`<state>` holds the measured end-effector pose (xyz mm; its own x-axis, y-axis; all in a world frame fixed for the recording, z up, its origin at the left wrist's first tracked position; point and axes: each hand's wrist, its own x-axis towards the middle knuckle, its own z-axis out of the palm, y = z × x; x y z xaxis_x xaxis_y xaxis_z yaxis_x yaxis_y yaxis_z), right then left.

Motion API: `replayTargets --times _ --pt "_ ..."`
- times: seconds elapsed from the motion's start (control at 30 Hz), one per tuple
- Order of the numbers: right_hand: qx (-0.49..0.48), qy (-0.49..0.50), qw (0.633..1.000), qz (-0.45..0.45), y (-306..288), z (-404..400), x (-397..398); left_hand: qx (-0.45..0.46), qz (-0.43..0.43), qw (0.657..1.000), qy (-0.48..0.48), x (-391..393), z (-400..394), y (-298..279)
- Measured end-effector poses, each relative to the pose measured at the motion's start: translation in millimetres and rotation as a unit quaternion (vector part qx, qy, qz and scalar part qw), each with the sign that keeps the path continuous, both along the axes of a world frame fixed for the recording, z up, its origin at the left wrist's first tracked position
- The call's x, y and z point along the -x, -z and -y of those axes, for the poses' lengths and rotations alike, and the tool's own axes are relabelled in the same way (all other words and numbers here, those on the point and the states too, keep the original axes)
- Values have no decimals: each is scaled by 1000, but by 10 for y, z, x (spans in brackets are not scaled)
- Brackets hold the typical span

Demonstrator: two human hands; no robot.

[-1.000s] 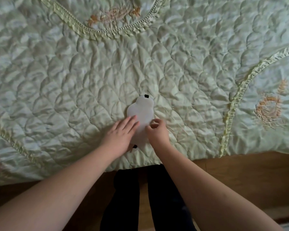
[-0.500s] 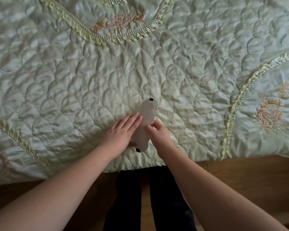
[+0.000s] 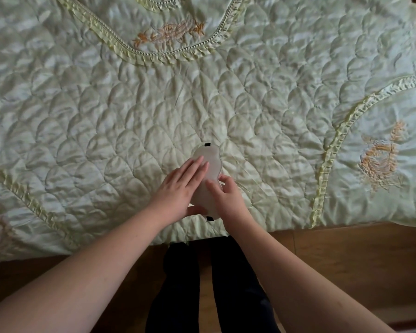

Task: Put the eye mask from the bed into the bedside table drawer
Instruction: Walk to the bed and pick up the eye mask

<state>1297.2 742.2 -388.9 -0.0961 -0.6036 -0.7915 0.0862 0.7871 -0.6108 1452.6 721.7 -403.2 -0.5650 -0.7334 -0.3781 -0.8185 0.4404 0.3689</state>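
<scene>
Head view: the eye mask (image 3: 208, 164) lies flat on the quilted bedspread (image 3: 106, 116), just in from the bed's near edge. Left hand (image 3: 178, 188) rests flat across it, fingers spread; right hand (image 3: 228, 198) pinches its right edge. Risk here: slick satin, so a one-edge pinch could slip or fold it. Its long axis runs away from the near edge, black strap tabs at both ends.

The bed cover (image 3: 106, 116) is pale green and shiny, with puffy shell shapes, yellow frilly trim and orange sewn flowers; the eye mask (image 3: 210, 162) is creamy white with small black tabs; the floor (image 3: 346, 260) is brown wood.
</scene>
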Motion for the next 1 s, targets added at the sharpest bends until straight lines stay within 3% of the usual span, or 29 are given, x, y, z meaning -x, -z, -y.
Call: replayTargets --times 0.23,0.37,0.47,0.6,0.7,0.83,1.0 --pt "-22 -2 996 87 -71 -2 119 -38 -43 997 -45 46 -21 -40" --pt "1 -46 996 82 -168 1 178 -91 -90 987 -99 107 -17 -91" --pt "36 -98 994 27 -267 12 179 -97 -90 978 -160 156 -10 -110" --pt "43 -215 961 -169 -360 28 149 -72 -99 970 -210 151 -18 -168" --pt "98 -187 949 -234 -424 -10 164 -100 -110 958 -247 95 -8 -193" --pt "135 -25 974 -180 -383 -64 264 -205 -150 894 -368 17 29 -155" --pt "21 -62 998 -22 -209 -94 281 -315 -273 791 -447 71 38 -152"
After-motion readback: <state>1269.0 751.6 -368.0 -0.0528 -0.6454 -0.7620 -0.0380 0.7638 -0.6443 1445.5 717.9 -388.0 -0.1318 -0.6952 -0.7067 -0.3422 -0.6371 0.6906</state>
